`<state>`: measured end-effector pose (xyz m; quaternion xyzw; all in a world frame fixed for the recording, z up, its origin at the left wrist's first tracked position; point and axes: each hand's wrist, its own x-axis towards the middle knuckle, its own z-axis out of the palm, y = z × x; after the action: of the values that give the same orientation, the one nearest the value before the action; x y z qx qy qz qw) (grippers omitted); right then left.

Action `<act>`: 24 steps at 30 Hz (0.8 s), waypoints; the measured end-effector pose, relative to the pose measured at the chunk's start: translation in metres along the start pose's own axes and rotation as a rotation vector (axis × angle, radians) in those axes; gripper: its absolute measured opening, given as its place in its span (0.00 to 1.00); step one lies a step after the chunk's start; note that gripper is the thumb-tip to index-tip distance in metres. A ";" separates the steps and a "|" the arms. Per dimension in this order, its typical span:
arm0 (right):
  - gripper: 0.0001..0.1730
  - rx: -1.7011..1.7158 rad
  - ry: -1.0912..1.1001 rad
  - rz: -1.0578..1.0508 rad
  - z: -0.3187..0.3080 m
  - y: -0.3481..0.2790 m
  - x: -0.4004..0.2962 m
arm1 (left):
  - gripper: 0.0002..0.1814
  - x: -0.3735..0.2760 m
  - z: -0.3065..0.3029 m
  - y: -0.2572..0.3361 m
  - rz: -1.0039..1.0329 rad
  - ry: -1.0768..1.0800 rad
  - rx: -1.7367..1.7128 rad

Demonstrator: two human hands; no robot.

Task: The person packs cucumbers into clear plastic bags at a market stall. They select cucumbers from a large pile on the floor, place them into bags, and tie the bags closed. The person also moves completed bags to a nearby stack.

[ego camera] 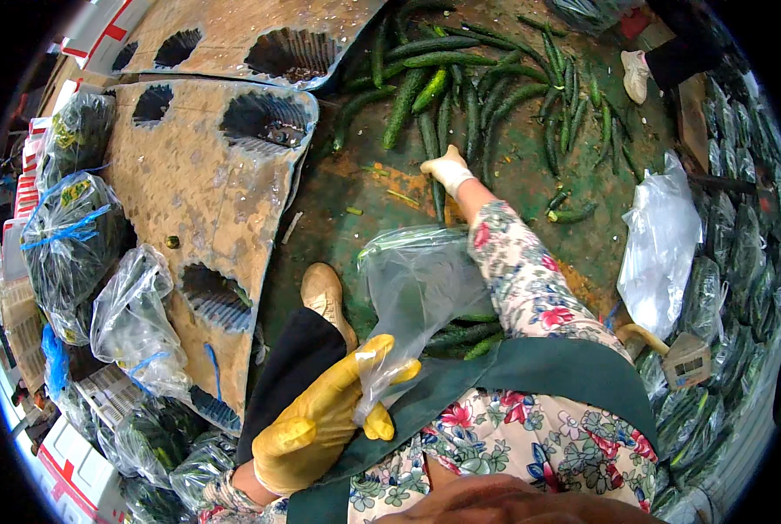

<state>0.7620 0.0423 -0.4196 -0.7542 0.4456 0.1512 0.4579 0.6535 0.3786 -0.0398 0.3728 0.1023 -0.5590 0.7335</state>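
Note:
My left hand (325,419), in a yellow rubber glove, pinches the gathered end of a clear plastic bag (410,288) between its fingers. The bag spreads away from it over the green floor. My right hand (450,169), in a pale glove, reaches to the near edge of a pile of long green cucumbers (472,121). It is at a long cucumber (437,200) that runs beneath it; whether the fingers are closed on it is hidden. More cucumbers (459,335) lie close to my body, partly behind the bag and my dark green apron.
Brown padded sheets with ragged holes (200,177) lie at left. Bagged cucumbers tied with blue string (69,249) stand beyond them. At right are a stack of clear bags (662,249), a wooden handle (642,337) and many bagged cucumbers (747,262). Another person's shoe (635,76) is at upper right.

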 end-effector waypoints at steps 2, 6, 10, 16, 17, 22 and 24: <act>0.39 0.311 -0.234 -0.070 -0.020 0.030 0.020 | 0.55 0.002 0.000 0.002 -0.024 -0.068 -0.002; 0.25 1.066 -0.879 0.152 -0.102 0.034 -0.064 | 0.56 -0.004 0.012 -0.005 0.008 -0.121 -0.001; 0.44 1.250 -1.121 -0.059 -0.164 0.027 -0.185 | 0.54 -0.010 0.024 -0.015 0.070 -0.135 0.038; 0.58 0.885 -1.158 -0.381 -0.217 0.045 -0.334 | 0.44 -0.006 0.014 -0.029 0.231 -0.085 -0.128; 0.60 0.777 -1.123 -0.376 -0.223 0.049 -0.360 | 0.43 -0.007 0.010 -0.031 0.251 -0.090 -0.174; 0.54 0.397 -1.093 -0.254 -0.247 0.093 -0.450 | 0.38 -0.006 -0.007 -0.043 0.310 -0.170 -0.225; 0.38 0.160 -1.070 -0.207 -0.246 0.110 -0.461 | 0.37 -0.005 -0.005 -0.050 0.328 -0.230 -0.176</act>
<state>0.3713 0.0651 -0.0561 -0.5747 0.0844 0.4335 0.6889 0.6078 0.3804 -0.0622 0.2525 0.0041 -0.4598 0.8513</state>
